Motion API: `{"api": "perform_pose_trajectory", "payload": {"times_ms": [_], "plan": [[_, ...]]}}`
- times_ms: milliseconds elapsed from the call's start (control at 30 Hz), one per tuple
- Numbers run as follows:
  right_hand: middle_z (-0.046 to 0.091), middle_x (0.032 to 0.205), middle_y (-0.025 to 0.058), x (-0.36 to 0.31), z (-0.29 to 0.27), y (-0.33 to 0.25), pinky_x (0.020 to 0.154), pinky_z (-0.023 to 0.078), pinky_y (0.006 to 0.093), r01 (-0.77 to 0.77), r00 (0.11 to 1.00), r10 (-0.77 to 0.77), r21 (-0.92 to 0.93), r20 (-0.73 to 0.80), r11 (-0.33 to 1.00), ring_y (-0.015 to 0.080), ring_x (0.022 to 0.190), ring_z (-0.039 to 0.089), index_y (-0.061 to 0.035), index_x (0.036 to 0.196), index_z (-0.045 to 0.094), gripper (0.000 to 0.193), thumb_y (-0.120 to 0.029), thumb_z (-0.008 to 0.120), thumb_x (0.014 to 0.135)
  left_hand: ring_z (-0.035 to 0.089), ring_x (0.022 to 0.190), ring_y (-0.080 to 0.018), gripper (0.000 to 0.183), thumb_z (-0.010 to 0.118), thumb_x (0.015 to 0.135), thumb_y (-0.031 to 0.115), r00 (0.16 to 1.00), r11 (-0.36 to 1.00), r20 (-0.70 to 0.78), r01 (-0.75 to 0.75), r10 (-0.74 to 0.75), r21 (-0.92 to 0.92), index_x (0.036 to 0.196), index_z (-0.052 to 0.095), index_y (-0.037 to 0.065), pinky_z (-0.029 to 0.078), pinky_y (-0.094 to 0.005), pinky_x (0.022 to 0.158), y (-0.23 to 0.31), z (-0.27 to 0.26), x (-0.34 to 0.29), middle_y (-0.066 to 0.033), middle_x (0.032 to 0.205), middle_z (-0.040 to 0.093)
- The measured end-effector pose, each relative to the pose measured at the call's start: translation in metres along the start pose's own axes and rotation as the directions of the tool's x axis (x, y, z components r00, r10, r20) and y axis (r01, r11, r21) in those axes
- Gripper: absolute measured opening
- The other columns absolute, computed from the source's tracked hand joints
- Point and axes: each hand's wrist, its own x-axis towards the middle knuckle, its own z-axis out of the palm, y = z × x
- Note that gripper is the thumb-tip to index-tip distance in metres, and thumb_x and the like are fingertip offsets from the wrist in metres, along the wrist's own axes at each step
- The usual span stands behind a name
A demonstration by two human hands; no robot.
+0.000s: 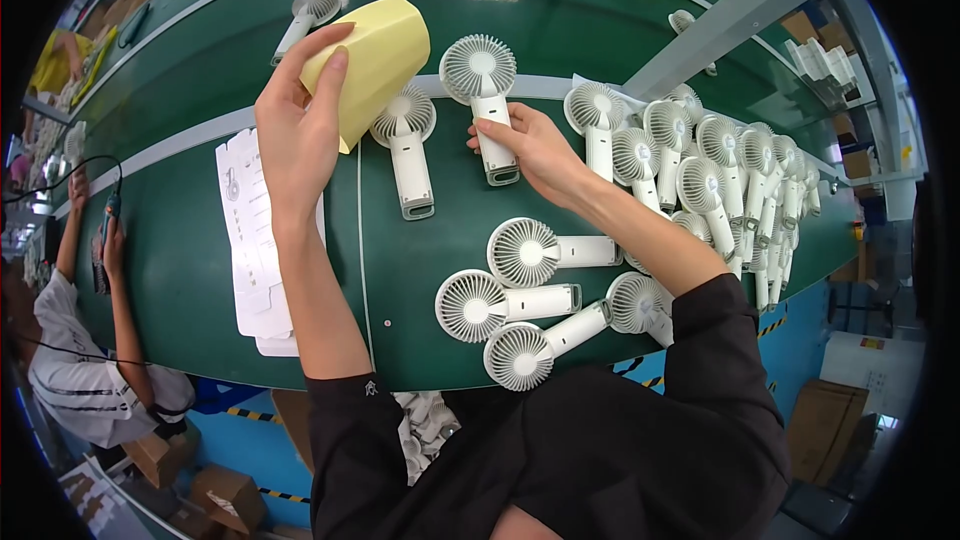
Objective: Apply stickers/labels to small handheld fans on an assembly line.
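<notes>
My left hand grips a pad of pale yellow paper sheets, raised above the green table. In my right hand is a white handheld fan, held by its handle with the round grille pointing away from me. Another white fan lies between my hands, its grille partly covered by the yellow pad. Nearer to me, several more fans rest on their sides with handles pointing right. Printed white sheets lie beside my left forearm.
A dense heap of white fans covers the table's right side. One fan lies beyond my left hand. A grey metal post slants up at the far right. To the left, a co-worker holds a blue tool.
</notes>
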Motion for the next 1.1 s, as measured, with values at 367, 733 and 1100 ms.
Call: {"api": "perform_pose_trajectory", "payload": {"times_ms": [367,733,1100], "plan": [[0.064,0.111,0.0109,0.000,-0.001,0.007,0.093,0.051,0.0302,-0.027,1.000,0.027,-0.002,-0.010,1.000,0.0158,0.101,0.064,0.0063,0.127,0.048,0.044,-0.022,0.066,0.097,0.064,0.090,-0.0147,0.025,0.061,0.098,0.018,1.000,1.000,-0.003,-0.008,0.008,0.006,0.119,0.071,0.009,0.050,-0.0261,0.081,0.001,-0.001,0.001,-0.0083,0.106,0.071],[0.066,0.109,0.0104,-0.001,0.000,0.011,0.086,0.051,0.0289,-0.135,0.991,0.137,-0.231,-0.007,0.964,0.0159,0.095,0.065,0.0053,0.119,0.055,0.044,-0.029,0.069,0.095,0.064,0.094,-0.0138,0.026,0.061,0.098,0.016,1.000,0.998,0.005,-0.020,0.021,-0.062,0.122,0.068,0.007,0.050,-0.0257,0.085,-0.006,-0.003,0.003,-0.0079,0.108,0.069],[0.062,0.084,0.0008,0.015,0.028,-0.053,0.072,0.048,0.0227,0.368,0.918,-0.246,-0.438,0.312,0.820,0.0058,0.078,0.058,-0.0001,0.122,0.062,0.037,-0.022,0.072,0.093,0.064,0.102,-0.0158,0.036,0.063,0.097,0.014,0.987,0.979,0.159,-0.004,0.037,-0.202,0.132,0.059,0.006,0.050,-0.0277,0.090,0.009,-0.003,-0.002,-0.0109,0.116,0.068]]}}
